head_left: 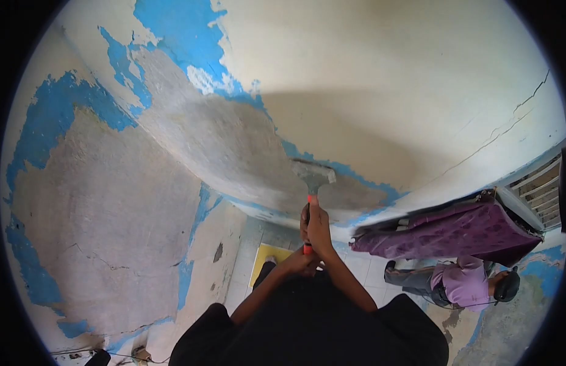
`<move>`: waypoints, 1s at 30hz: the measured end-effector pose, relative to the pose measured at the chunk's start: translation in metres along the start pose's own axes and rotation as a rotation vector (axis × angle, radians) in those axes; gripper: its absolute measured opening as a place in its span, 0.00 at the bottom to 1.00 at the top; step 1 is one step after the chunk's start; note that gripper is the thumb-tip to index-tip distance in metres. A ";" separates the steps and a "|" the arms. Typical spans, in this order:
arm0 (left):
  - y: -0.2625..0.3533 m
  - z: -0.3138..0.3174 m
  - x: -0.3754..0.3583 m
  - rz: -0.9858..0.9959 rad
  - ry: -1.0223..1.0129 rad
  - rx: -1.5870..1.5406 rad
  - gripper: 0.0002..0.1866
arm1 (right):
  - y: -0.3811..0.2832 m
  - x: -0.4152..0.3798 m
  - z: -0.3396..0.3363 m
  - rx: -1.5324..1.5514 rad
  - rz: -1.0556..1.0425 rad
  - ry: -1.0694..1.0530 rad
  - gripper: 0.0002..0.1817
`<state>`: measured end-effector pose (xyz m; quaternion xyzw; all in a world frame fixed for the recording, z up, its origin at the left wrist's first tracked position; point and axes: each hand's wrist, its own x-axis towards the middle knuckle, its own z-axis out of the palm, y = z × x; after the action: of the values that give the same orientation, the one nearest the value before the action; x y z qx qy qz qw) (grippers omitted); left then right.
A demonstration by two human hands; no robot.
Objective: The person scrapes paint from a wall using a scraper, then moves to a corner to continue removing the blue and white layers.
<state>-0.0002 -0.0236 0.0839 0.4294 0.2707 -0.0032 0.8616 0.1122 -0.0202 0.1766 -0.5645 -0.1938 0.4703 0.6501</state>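
A long-handled scraper (313, 175) with a wide, dusty blade and a red and black handle lies against the wall in front of me. Wrapped round the upper part of the handle is my right hand (316, 227). My left hand (302, 262) grips the red lower end, close to my body. The blade meets the wall (356, 122) along a ragged edge where cream paint, a strip of blue paint (344, 168) and bare grey plaster (234, 140) adjoin. Part of the handle is hidden by my fingers.
On the left, another wall (112, 201) shows grey plaster edged in blue. Purple patterned cloth (454, 229) covers something below the right wall, near a barred window (539, 189). Another person (463, 283) in a lilac shirt stands at lower right. Something yellow (271, 256) is under my foot.
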 end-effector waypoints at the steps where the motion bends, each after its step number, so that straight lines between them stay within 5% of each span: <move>1: -0.005 0.000 -0.003 -0.036 0.002 -0.042 0.13 | 0.004 -0.004 -0.001 0.027 0.015 0.006 0.30; 30: -0.002 0.006 0.003 -0.057 -0.047 -0.026 0.15 | 0.011 0.001 -0.016 0.014 -0.007 0.007 0.30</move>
<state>0.0044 -0.0284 0.0840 0.4099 0.2627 -0.0343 0.8728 0.1209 -0.0292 0.1614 -0.5608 -0.1898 0.4675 0.6564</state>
